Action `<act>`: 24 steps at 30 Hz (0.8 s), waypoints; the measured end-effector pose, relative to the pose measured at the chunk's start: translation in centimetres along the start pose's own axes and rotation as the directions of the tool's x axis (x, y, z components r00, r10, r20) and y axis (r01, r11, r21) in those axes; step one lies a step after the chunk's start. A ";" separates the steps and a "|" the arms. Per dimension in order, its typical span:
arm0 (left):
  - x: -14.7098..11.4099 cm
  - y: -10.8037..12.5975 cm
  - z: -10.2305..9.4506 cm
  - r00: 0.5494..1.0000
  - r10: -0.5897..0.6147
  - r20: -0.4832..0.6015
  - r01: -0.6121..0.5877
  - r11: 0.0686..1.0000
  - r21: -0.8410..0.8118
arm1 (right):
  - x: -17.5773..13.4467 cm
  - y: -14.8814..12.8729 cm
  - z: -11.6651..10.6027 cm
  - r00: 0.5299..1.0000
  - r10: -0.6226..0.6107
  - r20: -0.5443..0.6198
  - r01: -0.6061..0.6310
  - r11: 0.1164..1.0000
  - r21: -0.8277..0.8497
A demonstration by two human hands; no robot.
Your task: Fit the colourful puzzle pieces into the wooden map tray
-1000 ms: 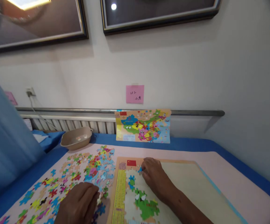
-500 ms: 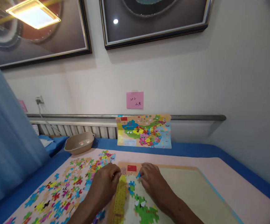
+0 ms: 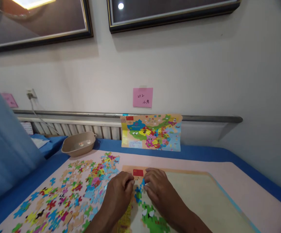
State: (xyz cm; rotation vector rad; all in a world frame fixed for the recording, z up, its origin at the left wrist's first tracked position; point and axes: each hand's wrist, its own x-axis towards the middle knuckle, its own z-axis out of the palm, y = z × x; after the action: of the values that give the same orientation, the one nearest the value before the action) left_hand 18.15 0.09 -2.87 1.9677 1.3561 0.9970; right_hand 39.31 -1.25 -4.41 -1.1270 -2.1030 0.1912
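Observation:
Over the upper left of the puzzle board (image 3: pixel 191 187), my left hand (image 3: pixel 121 189) is closed, thumb against curled fingers; whatever is in its pinch is hidden. Across from it, my right hand (image 3: pixel 158 187) pinches a small blue puzzle piece (image 3: pixel 143 182) just below the red flag section (image 3: pixel 138 172). Joined blue pieces (image 3: pixel 137 195) lie between the hands. A green section with white birds (image 3: pixel 155 221) sits lower on the board, partly beside my right wrist. The yellow strip (image 3: pixel 124 221) along the left is partly covered by my left hand and forearm.
Many loose puzzle pieces (image 3: pixel 64 200) spread over the pink sheet on the left. A beige basin (image 3: pixel 76 147) with a few pieces stands behind them. A map picture (image 3: pixel 152 132) leans at the wall under a metal rail (image 3: pixel 210 119). A blue curtain (image 3: pixel 6 145) hangs left.
My left hand has moved right, closer to my right hand and the blue pieces. My right hand stays near the flag section with the blue piece. The view has tilted slightly down.

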 end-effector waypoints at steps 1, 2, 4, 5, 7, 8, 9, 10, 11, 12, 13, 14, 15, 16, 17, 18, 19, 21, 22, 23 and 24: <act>0.0 0.0 0.1 1.000 -0.019 0.002 0.019 0.999 -0.033 | 0.0 0.0 0.0 1.000 -0.008 0.005 0.008 1.000 -0.004; 0.1 -0.1 0.2 0.999 -0.038 0.006 0.038 0.998 -0.058 | 0.0 -0.1 0.0 1.000 -0.018 0.008 0.018 1.000 -0.010; 0.2 -0.1 0.4 0.997 -0.078 0.019 0.080 0.991 -0.108 | 0.0 -0.2 0.0 0.999 -0.037 0.010 0.038 0.999 -0.022; 0.2 0.0 0.4 0.995 -0.098 0.030 0.101 0.985 -0.137 | 0.1 -0.3 0.0 0.999 -0.050 0.011 0.050 0.998 -0.026; 0.3 0.0 0.4 0.990 -0.130 0.061 0.139 0.972 -0.192 | 0.1 -0.3 0.1 0.997 -0.073 0.009 0.073 0.997 -0.034; 0.3 0.1 0.4 0.987 -0.141 0.080 0.156 0.964 -0.217 | 0.1 -0.4 0.1 0.997 -0.083 0.006 0.083 0.996 -0.038; 0.3 0.1 0.4 0.983 -0.151 0.101 0.172 0.955 -0.242 | 0.1 -0.4 0.1 0.996 -0.093 0.004 0.093 0.995 -0.041; 0.3 0.2 0.4 0.980 -0.159 0.120 0.186 0.946 -0.265 | 0.1 -0.5 0.1 0.995 -0.103 -0.001 0.102 0.994 -0.043; 0.3 0.2 0.4 0.977 -0.167 0.135 0.200 0.937 -0.286 | 0.1 -0.5 0.1 0.994 -0.109 -0.008 0.109 0.993 -0.044; 0.3 0.3 0.4 0.973 -0.175 0.148 0.213 0.929 -0.303 | 0.1 -0.6 0.1 0.993 -0.116 -0.015 0.115 0.992 -0.043; 0.3 0.3 0.4 0.971 -0.183 0.156 0.224 0.921 -0.317 | 0.1 -0.7 0.1 0.992 -0.121 -0.020 0.120 0.992 -0.041; 0.3 0.3 0.4 0.969 -0.189 0.159 0.233 0.916 -0.328 | 0.1 -0.7 0.1 0.992 -0.122 -0.024 0.121 0.992 -0.040; 0.3 0.2 0.5 0.968 -0.195 0.160 0.239 0.911 -0.335 | 0.1 -0.8 0.1 0.992 -0.122 -0.024 0.121 0.992 -0.039; 0.3 0.2 0.5 0.967 -0.201 0.159 0.245 0.908 -0.341 | 0.2 -0.8 0.1 0.992 -0.123 -0.022 0.122 0.992 -0.040; 0.3 0.1 0.6 0.965 -0.206 0.160 0.250 0.905 -0.345 | 0.2 -0.8 0.1 0.992 -0.126 -0.018 0.126 0.991 -0.042; 0.3 0.0 0.7 0.964 -0.211 0.161 0.255 0.902 -0.349 | 0.2 -0.9 0.1 0.991 -0.131 -0.015 0.130 0.991 -0.045; 0.4 -0.1 0.8 0.963 -0.217 0.163 0.262 0.898 -0.352 | 0.2 -0.9 0.1 0.991 -0.137 -0.014 0.136 0.990 -0.047; 0.4 -0.3 1.0 0.958 -0.232 0.167 0.278 0.892 -0.356 | 0.2 -0.9 0.1 0.989 -0.150 -0.011 0.149 0.988 -0.045; 0.4 -0.4 1.1 0.956 -0.241 0.169 0.287 0.889 -0.357 | 0.2 -1.0 0.1 0.988 -0.151 -0.009 0.151 0.988 -0.044; 0.5 -0.5 1.2 0.953 -0.250 0.170 0.296 0.885 -0.359 | 0.2 -1.0 0.0 0.989 -0.146 -0.004 0.146 0.988 -0.041; 0.5 -0.5 1.2 0.951 -0.259 0.171 0.305 0.882 -0.360 | 0.1 -1.1 0.0 0.991 -0.136 0.002 0.136 0.990 -0.037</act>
State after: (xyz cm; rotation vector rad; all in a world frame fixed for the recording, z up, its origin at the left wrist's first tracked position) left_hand 18.96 0.69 -3.87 1.4651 1.2291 0.9082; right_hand 38.56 -1.82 -3.84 -0.9998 -2.1820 0.0871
